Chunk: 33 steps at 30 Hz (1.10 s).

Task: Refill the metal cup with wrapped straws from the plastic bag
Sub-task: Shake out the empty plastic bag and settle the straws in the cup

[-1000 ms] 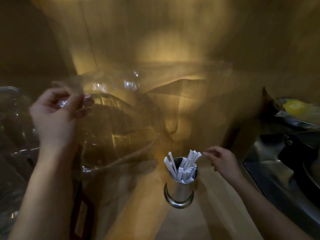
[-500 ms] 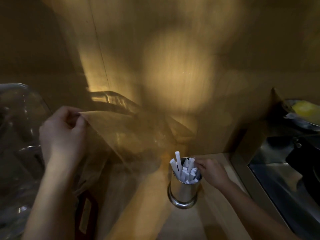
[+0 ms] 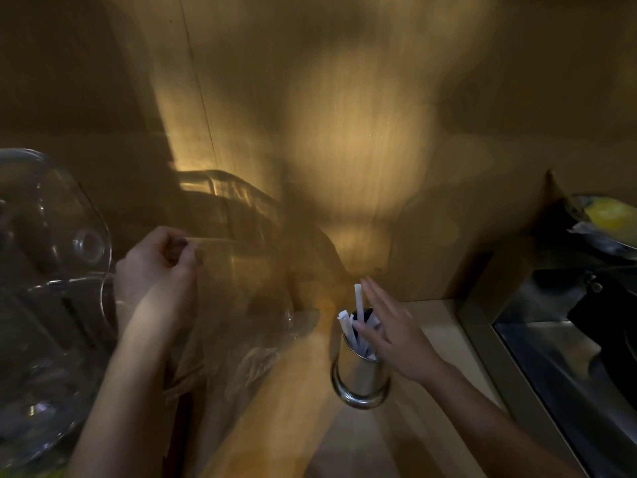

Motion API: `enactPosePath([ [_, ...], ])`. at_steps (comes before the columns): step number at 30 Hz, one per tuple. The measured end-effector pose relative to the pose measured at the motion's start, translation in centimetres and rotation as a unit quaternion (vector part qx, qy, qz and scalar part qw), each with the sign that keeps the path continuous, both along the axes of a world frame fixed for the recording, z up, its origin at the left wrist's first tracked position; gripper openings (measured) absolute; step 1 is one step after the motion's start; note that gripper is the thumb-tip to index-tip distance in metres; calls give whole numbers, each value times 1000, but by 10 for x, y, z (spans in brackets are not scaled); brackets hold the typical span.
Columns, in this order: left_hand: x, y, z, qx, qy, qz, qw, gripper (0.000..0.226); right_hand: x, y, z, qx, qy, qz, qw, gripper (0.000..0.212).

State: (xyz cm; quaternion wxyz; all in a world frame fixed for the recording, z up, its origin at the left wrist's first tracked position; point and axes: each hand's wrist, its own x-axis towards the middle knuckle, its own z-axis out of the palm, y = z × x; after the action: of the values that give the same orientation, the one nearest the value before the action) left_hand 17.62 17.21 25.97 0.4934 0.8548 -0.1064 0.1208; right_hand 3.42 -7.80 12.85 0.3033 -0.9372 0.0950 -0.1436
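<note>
Bag to the left in a pinch, cup to the right under a flat palm.

Across the wooden surface, from largest to smallest: plastic bag slumped clear and nearly see-through at left, top edge pinched shut in the left hand, so that grip is clenched on the bag; whether any straws remain inside, impossible to tell. Well to the right, metal cup upright on the surface, wrapped straws standing roughly vertical in it, one poking higher than the rest. Right hand just over the cup's right rim, fingers straight and spread, grip released and empty, touching or nearly touching the straw tops. Probably patting straws level; for more, a reach leftward into the bag, right hand nearer the cup.
</note>
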Motion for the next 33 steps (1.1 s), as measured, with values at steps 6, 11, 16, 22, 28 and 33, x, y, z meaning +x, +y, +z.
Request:
enactPosePath([
  [6,-6,-2,-9,24,28,-34,999,7,20,16,-12,-233,-11,100,967,55],
  [11,-7,-2,-16,26,31,-40,998,6,15,11,-29,-280,56,122,951,53],
  [16,-3,-5,-21,25,6,-45,999,5,25,5,-17,-197,44,26,979,56],
  [22,-8,-6,-14,-35,-37,-102,994,7,27,-1,-16,-145,146,24,978,37],
  [28,-8,3,14,-115,-72,-207,969,10,33,-5,8,-6,11,-74,997,38],
  [33,-10,1,33,-183,-59,-303,933,5,35,-1,67,144,-180,-74,970,47],
])
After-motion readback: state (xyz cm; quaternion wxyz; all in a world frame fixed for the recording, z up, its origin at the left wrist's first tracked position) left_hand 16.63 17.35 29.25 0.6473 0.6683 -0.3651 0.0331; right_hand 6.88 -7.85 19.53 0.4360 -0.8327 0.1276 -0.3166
